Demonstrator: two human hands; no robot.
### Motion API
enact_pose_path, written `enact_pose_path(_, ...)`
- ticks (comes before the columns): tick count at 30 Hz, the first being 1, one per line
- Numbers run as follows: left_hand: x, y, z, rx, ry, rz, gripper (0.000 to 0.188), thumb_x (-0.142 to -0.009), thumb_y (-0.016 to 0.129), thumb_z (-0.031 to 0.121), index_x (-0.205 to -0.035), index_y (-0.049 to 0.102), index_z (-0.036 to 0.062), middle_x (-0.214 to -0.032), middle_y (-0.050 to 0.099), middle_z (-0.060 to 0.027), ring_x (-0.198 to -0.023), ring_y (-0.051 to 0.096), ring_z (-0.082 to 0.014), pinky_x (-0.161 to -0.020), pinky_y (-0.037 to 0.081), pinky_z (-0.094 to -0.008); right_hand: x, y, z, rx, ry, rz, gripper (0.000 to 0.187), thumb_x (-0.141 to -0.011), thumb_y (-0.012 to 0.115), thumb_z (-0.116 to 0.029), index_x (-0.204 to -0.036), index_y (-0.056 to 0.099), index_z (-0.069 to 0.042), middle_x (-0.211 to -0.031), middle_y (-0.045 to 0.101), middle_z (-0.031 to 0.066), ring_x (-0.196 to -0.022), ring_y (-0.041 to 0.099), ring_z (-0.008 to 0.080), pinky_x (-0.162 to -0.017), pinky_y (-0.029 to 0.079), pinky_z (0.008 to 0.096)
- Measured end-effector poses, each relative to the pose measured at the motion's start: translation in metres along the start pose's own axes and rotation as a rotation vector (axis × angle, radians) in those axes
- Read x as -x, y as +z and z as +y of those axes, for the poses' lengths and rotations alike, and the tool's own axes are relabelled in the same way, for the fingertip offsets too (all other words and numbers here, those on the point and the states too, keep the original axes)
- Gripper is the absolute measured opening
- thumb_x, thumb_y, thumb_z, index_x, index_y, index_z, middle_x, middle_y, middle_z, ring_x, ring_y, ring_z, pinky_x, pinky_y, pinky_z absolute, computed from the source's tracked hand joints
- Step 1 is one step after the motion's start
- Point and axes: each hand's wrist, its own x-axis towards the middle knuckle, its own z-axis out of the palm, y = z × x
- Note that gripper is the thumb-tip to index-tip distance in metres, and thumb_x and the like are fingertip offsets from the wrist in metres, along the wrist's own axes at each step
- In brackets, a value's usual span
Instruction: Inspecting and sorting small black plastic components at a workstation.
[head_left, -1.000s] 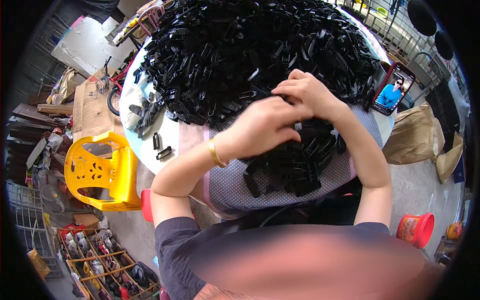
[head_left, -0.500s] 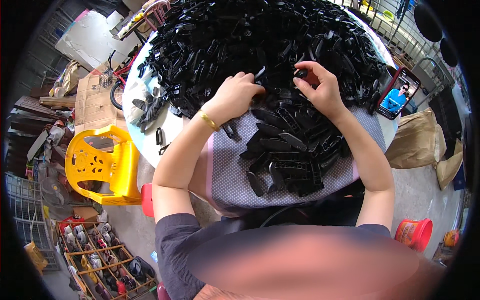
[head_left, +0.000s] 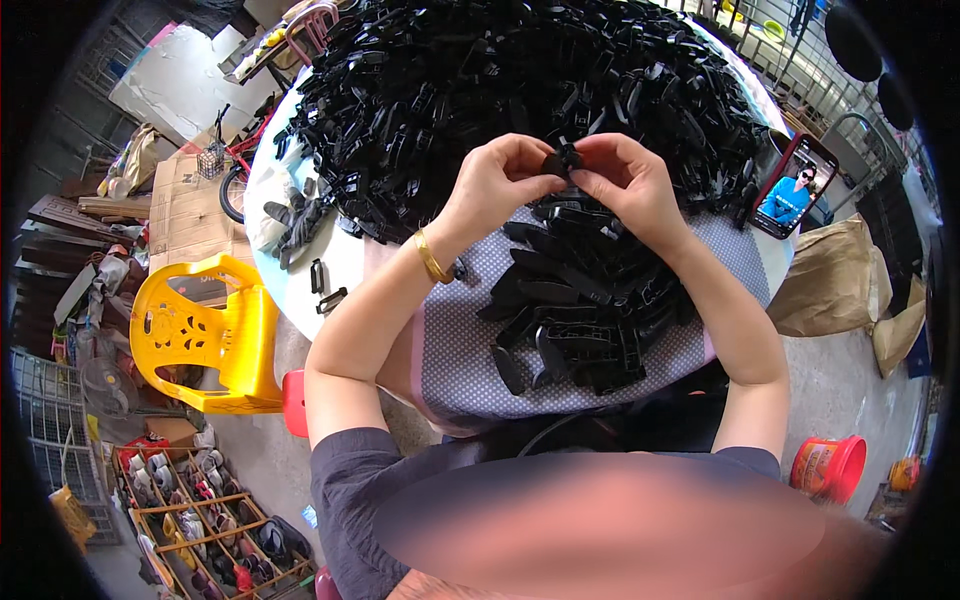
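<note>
Black parts, white-dotted grey cloth with pink edging, yellow chair

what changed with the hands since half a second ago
The left hand moved right, off the near part of the pile; the right hand, already pinching a black piece, shifted slightly left. Both now meet at that piece. The phone and yellow chair stayed put.

Dark short-sleeved shirt; rounded gold-coloured bangle
</note>
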Motion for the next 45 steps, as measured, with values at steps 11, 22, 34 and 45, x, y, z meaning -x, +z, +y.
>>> enact_pose_path(11,0.003,0.006,-0.010,0.058,0.035,0.063,0.038,-0.074,0.072,0.003,-0.110,0.060,-0.0001,-0.084,0.063,-0.0041,-0.077,0.061,-0.0095,-0.070,0.051,-0.0208,0.003,0.003,-0.004,0.150,-0.073,-0.009,0.031,-0.079,0.065,0.001,-0.109,0.059,0.001,-0.094,0.062,0.0051,-0.085,0.062,0.0113,-0.078,0.050,0.0235)
enact_pose_path(22,0.010,0.021,0.002,0.045,0.003,0.143,0.030,-0.082,0.065,0.004,-0.111,0.061,-0.0025,-0.098,0.066,-0.0084,-0.085,0.060,-0.0097,-0.077,0.051,-0.0225,0.004,0.010,-0.006,0.607,-0.373,0.024,0.027,-0.074,0.070,0.000,-0.099,0.061,0.001,-0.083,0.060,0.0078,-0.070,0.062,0.0127,-0.062,0.051,0.0232)
enact_pose_path(34,0.005,0.012,0.010,0.166,0.159,-0.025,0.022,-0.085,0.061,0.004,-0.105,0.064,-0.0016,-0.096,0.066,-0.0089,-0.086,0.061,-0.0124,-0.080,0.050,-0.0236,0.002,0.002,-0.009,0.368,-0.101,-0.139,0.022,-0.078,0.070,-0.013,-0.094,0.064,0.000,-0.073,0.061,0.0013,-0.063,0.052,0.0067,-0.057,0.043,0.0213)
enact_pose_path(45,0.037,0.034,0.049,-0.646,0.570,-0.335,0.052,-0.065,0.077,0.020,-0.113,0.060,0.0083,-0.085,0.065,-0.0035,-0.072,0.056,-0.0220,-0.070,0.047,-0.0324,-0.011,-0.064,-0.017,0.624,0.039,-0.254,0.029,-0.070,0.073,-0.008,-0.097,0.064,-0.003,-0.073,0.061,0.0027,-0.065,0.054,0.0070,-0.059,0.043,0.0208)
